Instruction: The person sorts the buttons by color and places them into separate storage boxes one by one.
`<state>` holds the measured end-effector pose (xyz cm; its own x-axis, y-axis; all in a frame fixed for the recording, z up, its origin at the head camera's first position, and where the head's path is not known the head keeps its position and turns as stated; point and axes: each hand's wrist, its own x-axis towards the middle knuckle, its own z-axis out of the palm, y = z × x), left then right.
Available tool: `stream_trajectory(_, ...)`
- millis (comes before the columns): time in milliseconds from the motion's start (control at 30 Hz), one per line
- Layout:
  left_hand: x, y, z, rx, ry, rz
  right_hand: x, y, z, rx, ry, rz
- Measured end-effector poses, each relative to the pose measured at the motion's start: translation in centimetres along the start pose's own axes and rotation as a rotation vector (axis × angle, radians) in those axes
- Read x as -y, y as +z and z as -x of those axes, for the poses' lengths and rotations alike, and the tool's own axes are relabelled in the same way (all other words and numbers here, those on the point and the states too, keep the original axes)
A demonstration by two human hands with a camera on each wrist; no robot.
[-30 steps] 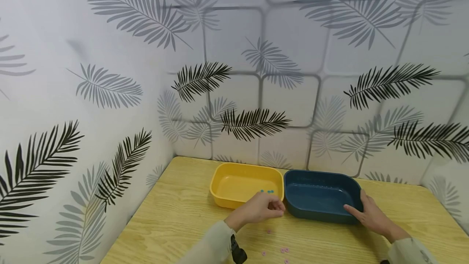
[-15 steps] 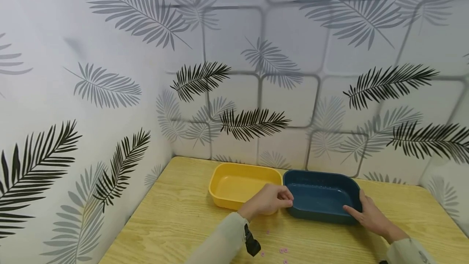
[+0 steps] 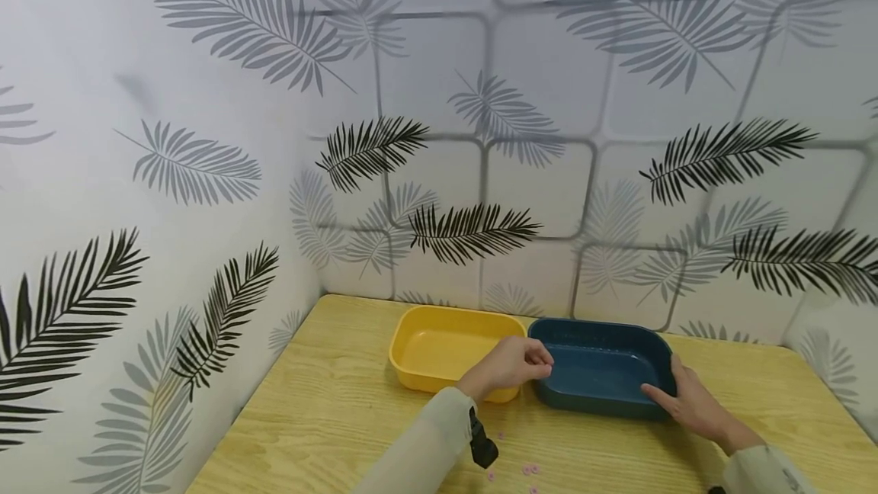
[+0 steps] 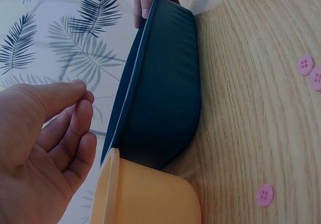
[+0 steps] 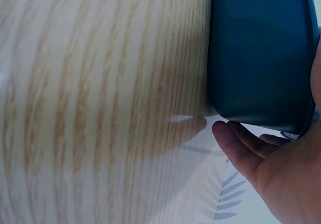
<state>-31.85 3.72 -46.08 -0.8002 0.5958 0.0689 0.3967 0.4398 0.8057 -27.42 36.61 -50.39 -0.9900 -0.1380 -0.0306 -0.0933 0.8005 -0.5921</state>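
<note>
My left hand [image 3: 511,363] hovers over the seam between the yellow tray [image 3: 406,360] and the dark blue tray [image 3: 597,405]. Its thumb and index fingertips meet in a pinch; in the left wrist view no object shows between them. My right hand [image 3: 700,406] grips the right end of the blue tray, thumb over the rim and fingers along the outer wall. Pink buttons [image 3: 531,469] lie scattered on the table in front of the trays. In the left wrist view a pink button [image 4: 265,195] shows its holes. My left hand and forearm cover part of the yellow tray.
The wood-grain table [image 3: 309,402] runs back to a wall [image 3: 439,174] with a leaf pattern. Both trays stand side by side, ends touching, near the table's back edge. A black strap [image 3: 482,441] sits on my left wrist.
My left hand has moved right and slightly up, from the yellow tray's front right corner to the blue tray's left end. Small blue pieces in the yellow tray are now hidden. My right hand stays put.
</note>
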Motion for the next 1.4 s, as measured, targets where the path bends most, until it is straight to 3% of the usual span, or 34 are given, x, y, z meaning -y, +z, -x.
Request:
stream_trajectory(567, 0.7, 1.0, -1.9, -0.043, -0.073, -0.013, 0.1, 0.1, -0.1, 0.013, 0.018, -0.018)
stream_trajectory(800, 1.1, 1.3, -2.5, -0.087, -0.057, -0.023, 0.2, 0.0, 0.0, 0.008, 0.013, -0.006)
stream_trajectory(1133, 0.5, 1.7, -3.0, -0.095, -0.067, -0.045, 0.1, 0.1, 0.0, -0.002, 0.000, -0.005)
stream_trajectory(1400, 0.5, 1.8, -3.1, -0.104, -0.095, -0.006, 0.0, 0.0, -0.1, 0.005, 0.008, 0.000)
